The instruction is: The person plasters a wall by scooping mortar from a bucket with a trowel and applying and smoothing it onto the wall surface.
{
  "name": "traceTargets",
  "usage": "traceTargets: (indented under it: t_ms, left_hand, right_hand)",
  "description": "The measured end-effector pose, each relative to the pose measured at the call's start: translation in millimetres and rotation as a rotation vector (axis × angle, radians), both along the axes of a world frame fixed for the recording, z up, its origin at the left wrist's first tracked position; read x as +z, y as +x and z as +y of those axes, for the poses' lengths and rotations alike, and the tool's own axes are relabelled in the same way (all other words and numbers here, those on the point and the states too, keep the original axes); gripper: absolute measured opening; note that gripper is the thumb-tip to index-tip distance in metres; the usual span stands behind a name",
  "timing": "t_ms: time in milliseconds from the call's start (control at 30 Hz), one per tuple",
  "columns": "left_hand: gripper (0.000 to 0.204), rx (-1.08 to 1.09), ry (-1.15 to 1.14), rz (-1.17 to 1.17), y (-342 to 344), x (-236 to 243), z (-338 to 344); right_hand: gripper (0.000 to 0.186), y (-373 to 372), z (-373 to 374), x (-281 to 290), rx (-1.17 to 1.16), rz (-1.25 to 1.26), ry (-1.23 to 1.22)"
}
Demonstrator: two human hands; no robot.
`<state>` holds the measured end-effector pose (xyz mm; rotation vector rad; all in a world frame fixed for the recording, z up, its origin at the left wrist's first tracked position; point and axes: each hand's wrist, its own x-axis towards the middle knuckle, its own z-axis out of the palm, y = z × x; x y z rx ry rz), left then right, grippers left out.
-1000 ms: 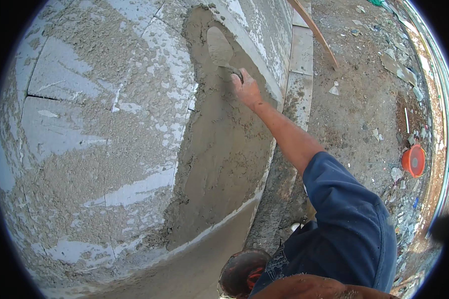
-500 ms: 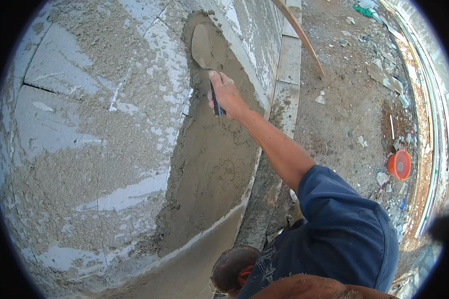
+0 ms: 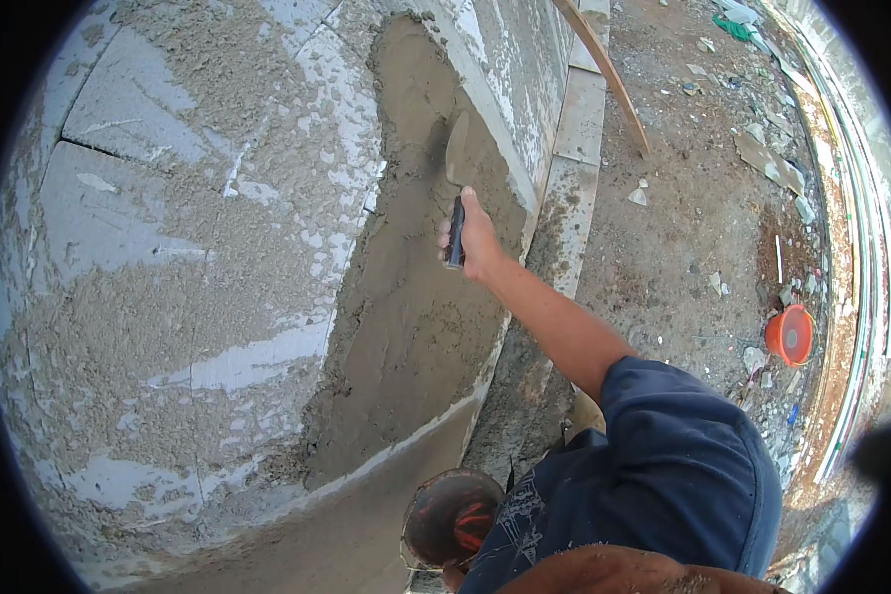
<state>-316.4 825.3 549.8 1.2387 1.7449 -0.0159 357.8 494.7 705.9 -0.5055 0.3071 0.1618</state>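
My right hand (image 3: 473,236) is closed round the dark handle of a metal trowel (image 3: 457,148). The blade lies tilted on a band of wet grey mortar (image 3: 396,337), near its upper right edge. To the left, the wall (image 3: 129,267) shows pale blocks, thin seams and patchy rough grey coating. A round bucket (image 3: 444,510), stained dark and orange inside, is low in the picture beside my body. A little of my left hand (image 3: 453,576) shows at the bucket's underside, apparently holding it, mostly hidden.
A narrow concrete ledge (image 3: 576,148) runs along the wall's right side, with a long plank (image 3: 609,69) slanting near its top. The rubble-strewn ground (image 3: 683,247) holds an orange basin (image 3: 792,335), scraps and a green item (image 3: 733,30). Long pale strips curve along the far right.
The trowel and my right hand went left, then moved down and right, its blade now turned more edge-on. The bucket beside my body has shifted left and up in view.
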Motion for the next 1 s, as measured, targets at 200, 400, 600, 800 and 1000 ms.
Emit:
traceTargets:
  t_ms: [200,400,600,800,1000]
  left_hand:
    - [0.018,0.020,0.007,0.016,-3.1,-3.1,-6.9]
    - [0.018,0.044,0.002,0.034,1.5,-11.1,-15.1]
    - [0.019,0.039,-0.011,0.048,-2.1,-6.4,-22.7]
    - [0.019,0.037,-0.035,0.047,-16.0,-13.0,-20.6]
    - [0.019,-0.438,0.294,0.054,-10.0,4.9,-32.7]
  right_hand:
    - [0.048,113.2,-16.2,83.3,-0.024,-0.039,0.307]
    - [0.044,105.3,-23.1,140.3,-0.111,-0.243,-0.065]
    - [0.042,75.1,-33.2,57.6,-0.133,-0.361,-0.731]
    - [0.042,85.6,-56.4,-4.2,-0.135,-0.213,-0.836]
    - [0.040,47.4,-9.0,2.6,-0.018,0.044,0.067]
